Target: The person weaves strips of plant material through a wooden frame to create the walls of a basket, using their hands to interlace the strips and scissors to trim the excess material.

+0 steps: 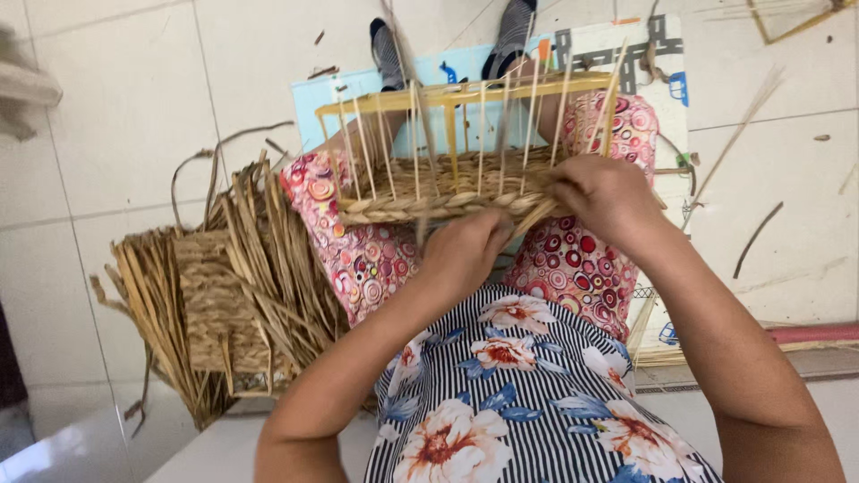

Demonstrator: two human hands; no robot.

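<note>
A half-woven straw basket (pixel 447 183) on a yellow wooden frame (pixel 465 92) rests on my lap, with thin upright stakes rising from its woven base. My left hand (pixel 465 250) is closed on a straw strand at the near braided rim. To its right, my right hand (pixel 604 197) pinches the straw weave at the rim's right end. The two hands sit close together, both touching the braided edge.
A bundle of woven straw pieces with loose strands (pixel 224 295) lies on the tiled floor at my left. A printed play mat (pixel 644 54) lies under my feet. Stray straw bits (pixel 756 237) scatter the tiles at right. A reddish rod (pixel 814 334) lies at far right.
</note>
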